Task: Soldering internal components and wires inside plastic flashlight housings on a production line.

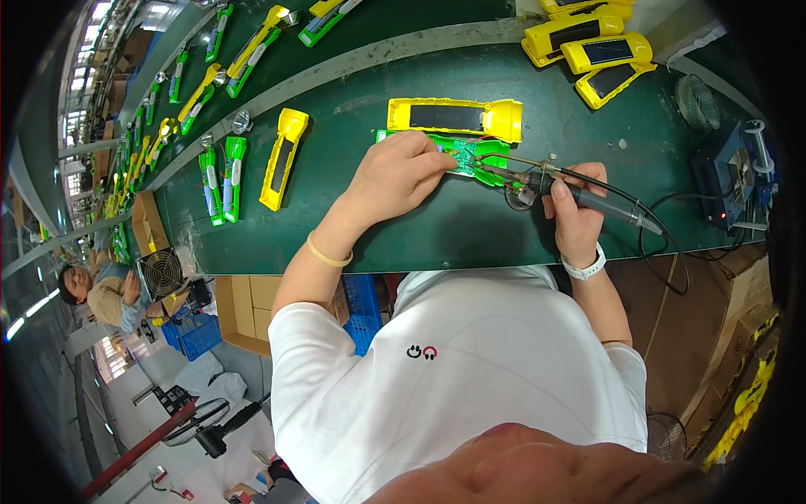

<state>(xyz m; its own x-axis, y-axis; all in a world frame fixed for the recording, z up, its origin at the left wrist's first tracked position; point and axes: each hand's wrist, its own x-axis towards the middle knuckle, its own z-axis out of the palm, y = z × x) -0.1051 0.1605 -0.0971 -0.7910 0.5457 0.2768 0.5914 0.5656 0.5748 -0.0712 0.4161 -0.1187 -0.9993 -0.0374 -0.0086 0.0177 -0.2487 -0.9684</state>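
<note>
A worker in a white T-shirt leans over a dark green workbench, both forearms reaching across its near edge. The right hand, a white watch at the wrist, has its fingers closed around the grip of a soldering iron, whose tip points left at the small circuit board inside an open green flashlight shell. The left hand, a yellow band at the wrist, presses down on that shell, fingers together and curled over its left end; the shell lies flat near the middle of the bench. Just beyond it lies a yellow flashlight body, with another yellow one and green halves to the left. A soldering station sits at the right edge. Farther off, a conveyor belt carries more green and yellow parts, and finished yellow flashlights are stacked at upper right. Cardboard boxes, a blue crate and a small fan stand below the bench, where another person sits at left.
</note>
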